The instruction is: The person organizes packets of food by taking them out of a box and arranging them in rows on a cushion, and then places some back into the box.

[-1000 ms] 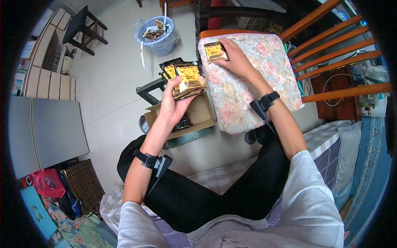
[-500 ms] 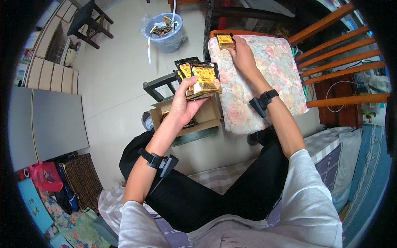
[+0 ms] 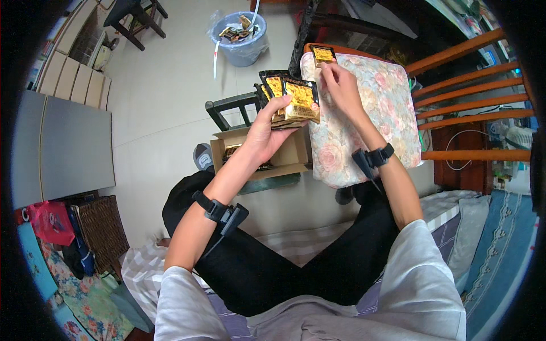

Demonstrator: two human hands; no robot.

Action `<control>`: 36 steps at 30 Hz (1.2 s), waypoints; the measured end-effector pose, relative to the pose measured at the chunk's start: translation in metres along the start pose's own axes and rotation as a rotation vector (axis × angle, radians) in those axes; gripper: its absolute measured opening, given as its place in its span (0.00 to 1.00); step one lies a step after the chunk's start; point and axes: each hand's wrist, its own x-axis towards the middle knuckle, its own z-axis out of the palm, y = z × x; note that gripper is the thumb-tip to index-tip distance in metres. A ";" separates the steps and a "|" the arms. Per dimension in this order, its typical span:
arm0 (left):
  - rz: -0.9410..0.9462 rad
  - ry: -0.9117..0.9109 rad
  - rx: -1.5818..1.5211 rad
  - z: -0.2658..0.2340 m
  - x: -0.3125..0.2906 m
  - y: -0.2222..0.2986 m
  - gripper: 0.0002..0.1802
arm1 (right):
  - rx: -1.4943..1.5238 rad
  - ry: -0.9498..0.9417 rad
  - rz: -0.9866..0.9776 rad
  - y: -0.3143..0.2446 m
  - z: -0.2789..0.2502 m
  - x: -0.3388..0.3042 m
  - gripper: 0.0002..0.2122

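My left hand (image 3: 266, 132) holds a fanned stack of black and yellow snack packets (image 3: 289, 100) above an open cardboard box (image 3: 293, 154). My right hand (image 3: 339, 86) rests on a floral cushion (image 3: 372, 122) on a wooden chair, fingertips touching a single black and yellow packet (image 3: 324, 55) that lies at the cushion's far edge. More packets show inside the box, mostly hidden by my left forearm. Both wrists wear black bands.
A blue bin (image 3: 241, 40) with wrappers stands on the floor ahead. A dark stool frame (image 3: 228, 109) is beside the box, and a sandal (image 3: 202, 157) to its left. A wicker basket (image 3: 103, 230) sits at my left; the wooden chair's rails (image 3: 466, 102) run along the right.
My right hand has slid the single packet farther toward the cushion's far edge. My left hand has lifted the stack of packets a little higher and closer to the cushion.
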 end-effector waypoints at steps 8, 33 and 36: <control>0.031 0.148 0.005 -0.012 0.019 -0.004 0.24 | 0.603 -0.390 0.296 -0.039 0.003 -0.052 0.21; -0.039 0.112 0.050 0.007 0.026 -0.012 0.25 | 0.535 -0.137 0.642 0.052 -0.075 -0.006 0.15; -0.049 0.100 0.061 0.008 0.024 -0.012 0.26 | 0.521 0.012 0.651 0.069 -0.080 -0.001 0.16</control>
